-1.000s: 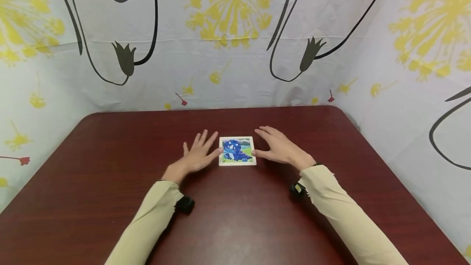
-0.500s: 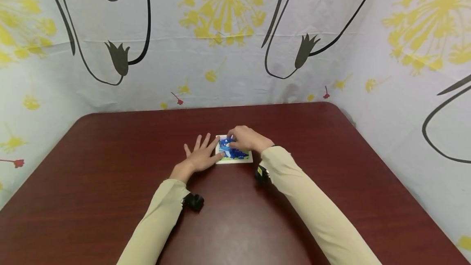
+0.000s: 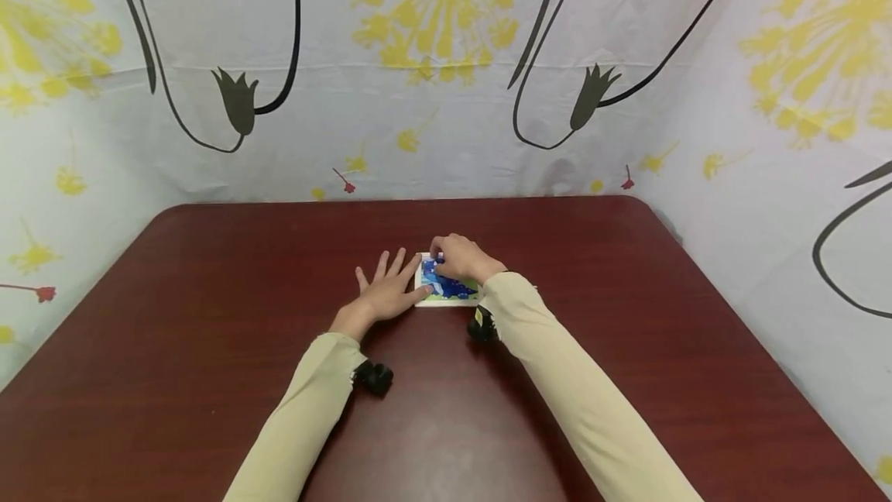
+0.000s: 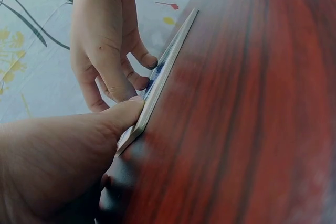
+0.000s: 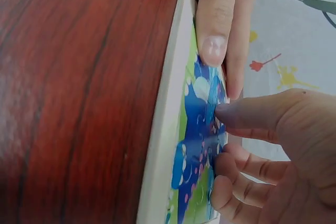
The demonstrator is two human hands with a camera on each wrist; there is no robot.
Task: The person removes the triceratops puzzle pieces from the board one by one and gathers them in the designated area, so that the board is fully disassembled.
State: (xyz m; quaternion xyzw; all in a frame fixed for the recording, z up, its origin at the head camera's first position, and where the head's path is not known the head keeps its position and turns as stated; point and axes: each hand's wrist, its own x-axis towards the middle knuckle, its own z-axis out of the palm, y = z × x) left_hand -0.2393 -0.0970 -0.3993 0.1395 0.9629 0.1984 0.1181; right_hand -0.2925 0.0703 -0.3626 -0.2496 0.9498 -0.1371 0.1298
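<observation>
A small square jigsaw puzzle [image 3: 453, 293] in a white frame lies on the table, printed with a blue spotted dinosaur on green. Spread flat at its left side is my left hand [image 3: 385, 297]; its thumb [image 4: 126, 113] presses on the near left corner in the left wrist view. My right hand [image 3: 463, 259] reaches over the puzzle from the right, fingers bent down onto the picture. In the right wrist view its thumb [image 5: 233, 114] and fingertips [image 5: 227, 166] meet the puzzle surface [image 5: 197, 108], with seams between pieces showing. I cannot tell whether they pinch a piece.
The dark red wood-grain table [image 3: 279, 254] has rounded far corners. Behind it and at the sides hangs a white cloth [image 3: 446, 153] with yellow and grey flowers. Black wrist cameras [image 3: 376, 379] sit under both beige sleeves [image 3: 300, 409].
My right hand has moved left from the puzzle's right edge onto its top, fingers now bent. My left hand has shifted slightly right, its thumb further over the frame.
</observation>
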